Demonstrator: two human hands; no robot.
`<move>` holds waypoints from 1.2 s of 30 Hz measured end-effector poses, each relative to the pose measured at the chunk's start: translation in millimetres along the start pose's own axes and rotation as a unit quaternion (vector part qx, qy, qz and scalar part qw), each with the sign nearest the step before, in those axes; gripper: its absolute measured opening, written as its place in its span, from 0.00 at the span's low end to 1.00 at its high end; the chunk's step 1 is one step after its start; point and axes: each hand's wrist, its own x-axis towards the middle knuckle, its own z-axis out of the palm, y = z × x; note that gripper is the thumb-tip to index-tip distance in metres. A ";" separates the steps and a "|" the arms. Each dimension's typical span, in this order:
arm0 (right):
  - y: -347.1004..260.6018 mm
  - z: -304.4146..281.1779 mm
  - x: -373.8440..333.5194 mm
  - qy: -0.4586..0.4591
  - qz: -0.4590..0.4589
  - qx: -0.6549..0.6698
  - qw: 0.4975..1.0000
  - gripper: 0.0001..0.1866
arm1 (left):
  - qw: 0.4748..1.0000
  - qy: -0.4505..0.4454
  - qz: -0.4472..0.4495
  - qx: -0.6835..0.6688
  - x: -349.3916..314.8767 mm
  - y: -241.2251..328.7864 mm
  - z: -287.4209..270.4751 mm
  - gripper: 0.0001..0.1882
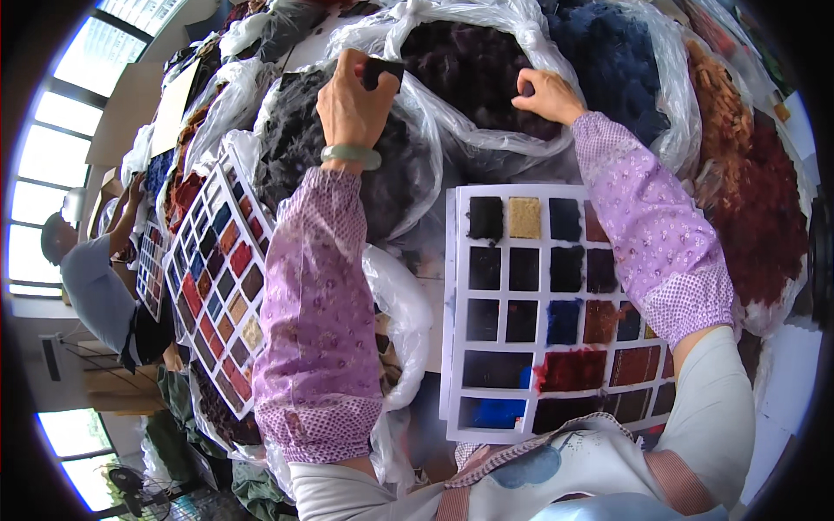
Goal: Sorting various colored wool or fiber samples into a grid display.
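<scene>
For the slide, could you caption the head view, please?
Left hand holds a dark swatch; right hand reaches into bagged dark fabric above a sample card.

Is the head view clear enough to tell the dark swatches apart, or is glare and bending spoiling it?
Head view: windows at left blow out white; the swatch card is evenly lit, but its dark squares merge; its straight edges bow from fisheye; plastic bags show mild sheen; corners are black.

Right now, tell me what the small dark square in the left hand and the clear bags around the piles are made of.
The small dark square, pinched in the left hand, looks like matte, fuzzy pile fabric, though it is too small to be sure. The clear bags look like thin glossy plastic film: they crinkle, shine and show the dark fluff through.
</scene>
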 end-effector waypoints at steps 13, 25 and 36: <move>8.3 -2.0 -14.1 0.083 0.088 0.079 0.990 0.19 | 0.961 -0.168 0.219 0.019 -206.4 51.1 -49.3 0.11; 45.5 -49.7 -70.7 0.166 -0.016 -0.243 0.956 0.19 | 0.965 -0.164 0.199 -0.051 -222.6 45.6 -14.2 0.11; -94.4 -20.5 -165.4 -0.219 -0.099 0.124 0.963 0.14 | 0.978 -0.156 0.125 -0.063 -226.9 41.5 -1.2 0.05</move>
